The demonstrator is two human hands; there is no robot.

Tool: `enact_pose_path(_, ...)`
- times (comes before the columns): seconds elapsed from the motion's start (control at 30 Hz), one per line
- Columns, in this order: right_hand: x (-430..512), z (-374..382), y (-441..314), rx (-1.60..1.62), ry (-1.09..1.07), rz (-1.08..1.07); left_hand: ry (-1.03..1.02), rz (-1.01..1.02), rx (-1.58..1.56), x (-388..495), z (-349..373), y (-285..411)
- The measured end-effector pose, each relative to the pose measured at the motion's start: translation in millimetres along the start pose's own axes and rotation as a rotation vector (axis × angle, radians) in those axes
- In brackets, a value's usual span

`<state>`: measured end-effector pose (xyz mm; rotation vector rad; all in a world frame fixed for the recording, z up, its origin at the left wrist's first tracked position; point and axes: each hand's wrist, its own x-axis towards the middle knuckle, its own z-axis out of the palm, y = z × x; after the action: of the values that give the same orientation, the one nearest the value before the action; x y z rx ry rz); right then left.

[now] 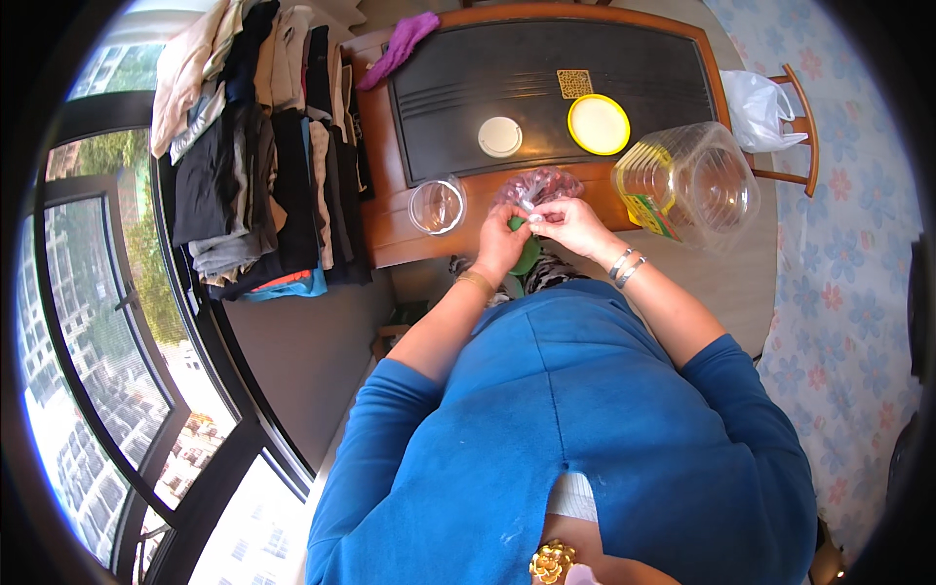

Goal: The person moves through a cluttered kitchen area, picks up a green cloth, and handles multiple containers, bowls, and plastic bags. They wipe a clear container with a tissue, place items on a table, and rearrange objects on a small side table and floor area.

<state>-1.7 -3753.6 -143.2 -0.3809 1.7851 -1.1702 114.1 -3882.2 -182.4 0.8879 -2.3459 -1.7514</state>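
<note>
A clear plastic bag of dark red pieces (548, 184) lies at the table's near edge, its neck gathered towards me. My left hand (503, 238) and my right hand (574, 225) meet at that gathered neck, fingertips pinched close together. Something green (525, 252) hangs just below my fingers; what it is, I cannot tell. Left of the bag stands a round clear container (437, 208). Beyond the bag lie a small white round lid (500, 137) and a yellow-rimmed lid (599, 124). On the right, a large clear plastic jar (684, 183) with a yellow and green label lies tipped.
The wooden table (409, 245) has a dark inset top, with a purple cloth (401, 47) at its far left corner and a patterned square (575, 84). Hanging clothes (256, 161) crowd the left side. A white plastic bag (760, 110) rests on a wooden chair (808, 131) at right.
</note>
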Motion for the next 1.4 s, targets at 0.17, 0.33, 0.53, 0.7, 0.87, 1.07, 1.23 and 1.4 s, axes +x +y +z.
enact_pose_path(0.17, 3.7, -2.2, 4.8, -0.207, 0.08, -0.154, -0.045, -0.082, -0.087, 1.5, -2.3, 3.4)
enact_pose_path(0.33, 10.2, 6.4, 10.4, -0.539, 0.205, -0.325, -0.095, -0.02, -0.025, 1.1, 0.5, 5.9)
enact_pose_path(0.53, 19.2, 1.7, 18.8, -0.465, 0.034, -0.11, -0.048, -0.002, -0.057, -0.9, 2.9, 7.9)
enact_pose_path(0.7, 21.0, -17.8, 24.5, -0.132, -0.188, -0.137, -0.062, -0.202, -0.233, -2.8, -3.5, 16.7)
enact_pose_path(0.87, 30.8, -24.0, 23.5, -0.406, -0.13, -0.311, -0.092, -0.437, -0.573, -2.2, -9.3, 17.5)
enact_pose_path(1.07, 31.9, -28.8, 13.9, -0.607, -0.187, -0.368, -0.211, -0.073, -0.247, -0.4, -12.8, 16.4)
enact_pose_path(1.23, 32.7, -26.7, 6.8, -0.704, -0.166, -0.565, -0.142, 0.056, 0.105, 5.5, -13.9, 26.1)
enact_pose_path(1.4, 37.5, -27.3, 14.6, -0.518, -0.201, -0.403, -0.093, -0.005, -0.031, 6.5, -14.1, 21.4)
